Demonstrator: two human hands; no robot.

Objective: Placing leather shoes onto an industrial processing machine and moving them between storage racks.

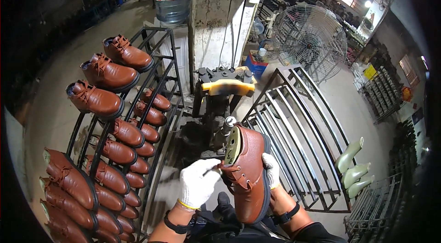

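Note:
A brown leather lace-up shoe is held up in front of me, toe pointing down toward me and sole turned right. Inside its opening sits a greenish shoe last with a hole in its top. My right hand, in a white glove, grips the shoe from the sole side. At the lacing, the gloved fingers of my left hand pinch the shoelace near the collar. Just beyond the opening stands a metal post of a dark machine with a yellow padded bar.
A black rack full of brown shoes stands to the left. On the right is a metal-barred rack with several green shoe lasts at its edge. Farther back are a caged fan, a pillar and a water bottle.

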